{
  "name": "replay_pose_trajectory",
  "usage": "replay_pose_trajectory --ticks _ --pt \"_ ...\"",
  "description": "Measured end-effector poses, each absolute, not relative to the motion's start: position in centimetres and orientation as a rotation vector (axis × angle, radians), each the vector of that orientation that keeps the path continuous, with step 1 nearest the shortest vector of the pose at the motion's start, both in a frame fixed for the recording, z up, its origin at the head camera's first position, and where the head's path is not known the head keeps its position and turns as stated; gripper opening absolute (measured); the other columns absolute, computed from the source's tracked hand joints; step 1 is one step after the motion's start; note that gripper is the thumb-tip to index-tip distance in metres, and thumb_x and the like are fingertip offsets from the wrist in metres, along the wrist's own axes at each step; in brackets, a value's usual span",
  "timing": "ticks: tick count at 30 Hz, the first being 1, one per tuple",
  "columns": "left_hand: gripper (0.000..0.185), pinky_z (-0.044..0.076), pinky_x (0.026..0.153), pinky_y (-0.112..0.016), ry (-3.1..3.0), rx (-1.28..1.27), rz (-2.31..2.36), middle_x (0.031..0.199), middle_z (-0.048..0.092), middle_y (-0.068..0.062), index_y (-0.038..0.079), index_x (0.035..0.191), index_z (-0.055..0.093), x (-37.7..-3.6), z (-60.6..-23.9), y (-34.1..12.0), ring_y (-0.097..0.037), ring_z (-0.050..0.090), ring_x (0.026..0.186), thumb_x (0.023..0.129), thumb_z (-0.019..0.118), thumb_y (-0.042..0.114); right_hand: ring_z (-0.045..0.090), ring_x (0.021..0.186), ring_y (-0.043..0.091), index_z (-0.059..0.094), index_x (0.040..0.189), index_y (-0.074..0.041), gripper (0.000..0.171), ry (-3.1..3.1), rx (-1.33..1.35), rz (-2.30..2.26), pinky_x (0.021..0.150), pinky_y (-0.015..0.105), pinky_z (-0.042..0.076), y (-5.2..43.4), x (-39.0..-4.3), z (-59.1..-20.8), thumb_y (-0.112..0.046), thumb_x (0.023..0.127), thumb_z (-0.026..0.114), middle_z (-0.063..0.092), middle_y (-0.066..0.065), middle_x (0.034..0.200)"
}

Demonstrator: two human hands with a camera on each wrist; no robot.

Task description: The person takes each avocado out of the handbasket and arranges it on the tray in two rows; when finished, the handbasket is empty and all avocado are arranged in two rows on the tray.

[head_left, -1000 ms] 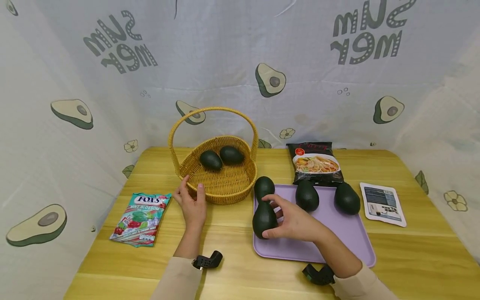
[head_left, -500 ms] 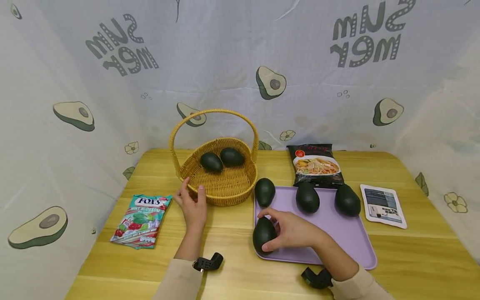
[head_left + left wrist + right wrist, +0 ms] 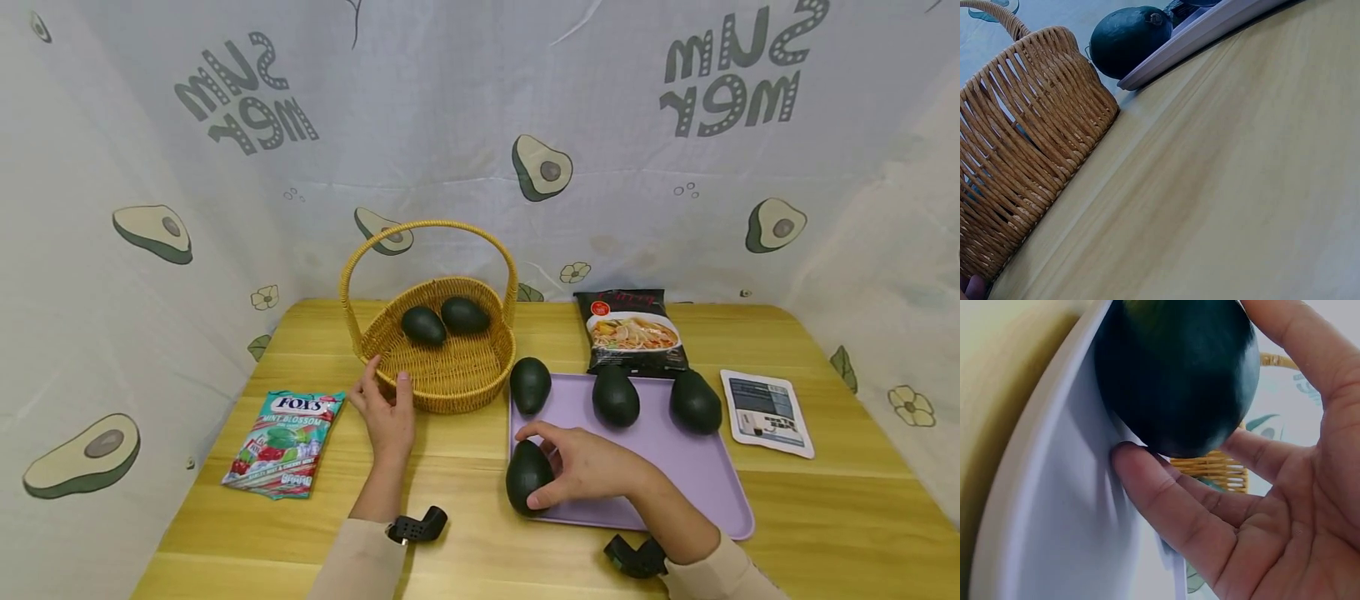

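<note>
My right hand (image 3: 596,467) holds a dark green avocado (image 3: 527,477) between thumb and fingers at the near left corner of the lilac tray (image 3: 663,500). In the right wrist view that avocado (image 3: 1179,375) is close against the tray wall, fingers beside and under it. My left hand (image 3: 386,417) touches the near left side of the yellow wicker basket (image 3: 450,402), its fingers fairly straight. Two avocados lie inside the basket, one at left (image 3: 423,325) and one at right (image 3: 465,316). Three more avocados, left (image 3: 530,386), middle (image 3: 616,396) and right (image 3: 695,402), sit along the tray's far side.
A teal candy bag (image 3: 285,444) lies left of the basket. Behind the tray is a black noodle packet (image 3: 632,332), and a white flat packet (image 3: 767,412) lies to its right. A printed curtain (image 3: 450,125) hangs behind the wooden table (image 3: 465,533).
My right hand has drawn the gripped avocado toward the near left corner of the tray, apart from the avocado behind it. The left hand stays at the basket.
</note>
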State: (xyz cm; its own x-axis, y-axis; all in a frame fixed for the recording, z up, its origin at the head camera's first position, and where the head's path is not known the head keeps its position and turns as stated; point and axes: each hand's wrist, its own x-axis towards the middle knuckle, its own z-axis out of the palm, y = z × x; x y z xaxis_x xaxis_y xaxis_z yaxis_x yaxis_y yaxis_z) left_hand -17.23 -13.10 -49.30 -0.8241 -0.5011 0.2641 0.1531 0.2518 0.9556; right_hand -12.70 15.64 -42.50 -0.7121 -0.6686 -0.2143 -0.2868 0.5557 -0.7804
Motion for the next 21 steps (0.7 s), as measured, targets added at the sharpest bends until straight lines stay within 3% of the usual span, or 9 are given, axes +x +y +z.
replay_pose_trajectory --ticks 8,14,21 --pt "0.056 0.041 0.069 -0.031 -1.999 0.299 -1.611 0.113 0.023 -0.01 0.024 0.138 0.038 -17.38 -49.48 -13.1 -0.027 0.04 0.086 0.089 0.055 0.047 0.059 0.074 0.012 0.044 0.13 -0.022 0.077 2.31 -0.754 -1.001 0.065 0.027 0.046 16.07 -12.62 -42.11 -0.051 0.067 0.078 0.058 -0.001 0.097" --pt "0.056 0.04 0.07 -0.031 -1.998 0.302 -1.603 0.114 0.023 -0.008 0.024 0.137 0.039 -17.42 -49.55 -13.09 -0.027 0.04 0.087 0.089 0.055 0.046 0.058 0.075 0.012 0.047 0.123 -0.026 0.068 2.307 -0.717 -0.973 0.065 0.028 0.046 16.0 -12.46 -41.74 -0.05 0.067 0.078 0.057 -0.002 0.096" --pt "0.05 0.04 0.07 -0.031 -1.991 0.3 -1.6 0.113 0.023 -0.008 0.023 0.138 0.038 -17.39 -49.53 -13.15 -0.027 0.04 0.087 0.092 0.057 0.032 0.057 0.073 0.01 0.047 0.122 -0.028 0.068 2.308 -0.716 -0.934 0.063 0.028 0.045 15.85 -12.19 -41.55 -0.052 0.066 0.077 0.056 -0.003 0.094"
